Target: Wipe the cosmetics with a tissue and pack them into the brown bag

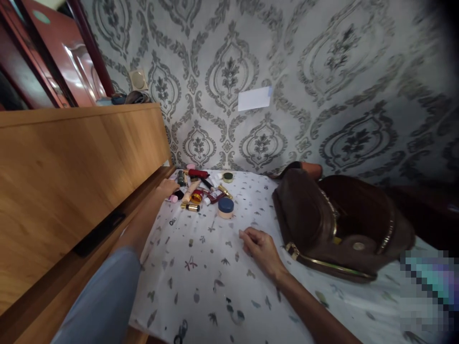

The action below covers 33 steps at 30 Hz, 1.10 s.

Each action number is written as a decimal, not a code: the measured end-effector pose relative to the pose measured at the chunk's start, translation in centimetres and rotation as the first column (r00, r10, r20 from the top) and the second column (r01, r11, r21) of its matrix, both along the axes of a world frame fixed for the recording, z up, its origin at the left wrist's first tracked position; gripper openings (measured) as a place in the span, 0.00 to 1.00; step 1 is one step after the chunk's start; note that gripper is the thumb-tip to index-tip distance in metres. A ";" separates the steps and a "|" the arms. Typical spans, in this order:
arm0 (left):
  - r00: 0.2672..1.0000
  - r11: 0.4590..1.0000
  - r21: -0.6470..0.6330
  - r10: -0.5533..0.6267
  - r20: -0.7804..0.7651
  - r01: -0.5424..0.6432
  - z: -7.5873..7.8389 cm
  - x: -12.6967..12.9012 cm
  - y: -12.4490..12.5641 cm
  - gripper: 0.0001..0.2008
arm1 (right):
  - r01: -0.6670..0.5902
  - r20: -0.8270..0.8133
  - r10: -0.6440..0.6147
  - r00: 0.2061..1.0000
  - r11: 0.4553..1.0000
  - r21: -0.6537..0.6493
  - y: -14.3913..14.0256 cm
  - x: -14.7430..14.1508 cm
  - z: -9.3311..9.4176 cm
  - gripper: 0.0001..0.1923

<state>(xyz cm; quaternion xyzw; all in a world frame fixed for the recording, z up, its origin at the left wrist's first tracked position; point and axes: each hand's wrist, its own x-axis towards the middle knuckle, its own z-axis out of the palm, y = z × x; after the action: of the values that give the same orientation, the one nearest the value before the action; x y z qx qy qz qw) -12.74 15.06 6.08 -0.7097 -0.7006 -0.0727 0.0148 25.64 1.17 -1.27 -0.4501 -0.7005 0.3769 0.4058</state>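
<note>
At the far left of the bed-like surface, my left hand (168, 186) is beside a group of small cosmetics. Its fingers are bent down at a small black item (178, 194); what they grip, if anything, is hidden. A pink-capped tube (172, 198) lies just below. Close by are a beige tube (191, 192), an amber jar (197, 196), a red tube (198, 173), a gold-and-black lipstick (191, 207) and a gold tube (225, 192). A blue-lidded jar (225, 207) stands upright nearer me. My right hand (261, 246) is loosely closed over the patterned cloth, with nothing visible in it.
A dark brown bag (308, 215) with its zip undone sits at the right. Along the left runs a wooden panel (89, 167). A dark-lidded jar (227, 177) stands near the patterned wall (229, 71). The leafy-print cloth (201, 286) covers the surface.
</note>
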 end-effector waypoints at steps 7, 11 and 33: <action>0.994 0.998 -0.058 0.030 0.102 -0.024 2.2 -0.9 -1.4 0.08 | 0.010 -0.017 -0.011 1.000 0.999 -0.049 -0.3 -0.1 0.4 0.24; 0.941 0.999 0.001 0.036 0.337 -0.038 3.8 -1.2 -3.8 0.13 | 0.009 0.009 -0.009 1.000 1.000 -0.018 -0.2 -0.1 0.3 0.24; 0.001 0.952 -0.052 0.054 0.999 0.303 -4.7 19.9 -17.0 0.29 | -0.495 -0.698 0.138 0.702 0.800 -0.340 -5.1 -1.1 0.9 0.27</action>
<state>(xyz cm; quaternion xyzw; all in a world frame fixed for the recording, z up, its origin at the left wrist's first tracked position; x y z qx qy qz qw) 7.16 -1.98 1.36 -0.5077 -0.4438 -0.4601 -0.5776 24.52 -3.88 -0.34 -0.2501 -0.4634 0.7428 0.4136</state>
